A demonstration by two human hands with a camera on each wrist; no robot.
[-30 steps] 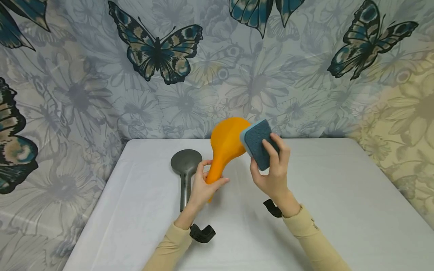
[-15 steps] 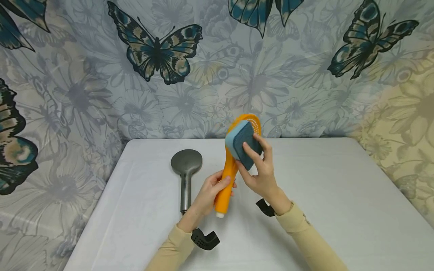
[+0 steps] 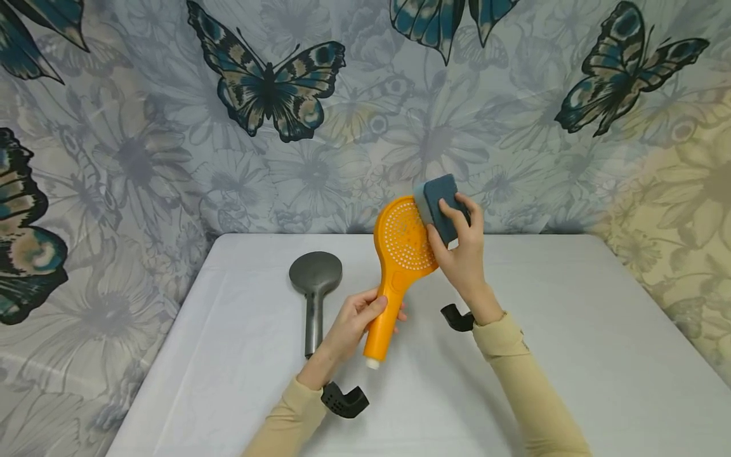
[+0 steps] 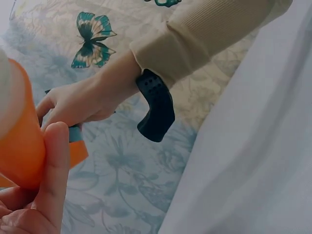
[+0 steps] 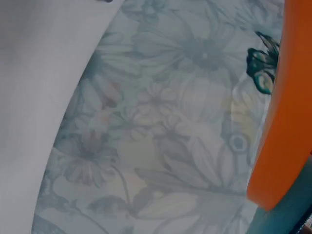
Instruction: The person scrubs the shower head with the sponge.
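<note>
My left hand grips the handle of an orange shower head, raised above the table with its perforated spray face turned toward me. Between finger and thumb, my right hand holds a blue sponge against the upper right rim of the shower head. The left wrist view shows the orange handle close up, with fingers around it. In the right wrist view the orange rim and a strip of sponge fill the right edge; the right hand is mostly out of that view.
A grey shower head lies on the white-covered table, left of my hands, its handle end partly behind my left wrist. Behind the table's far edge hangs a butterfly-patterned cloth.
The orange shower head has turned from showing its smooth back to showing its spray face. My right hand and the sponge moved left across it, then back up and right to its rim.
</note>
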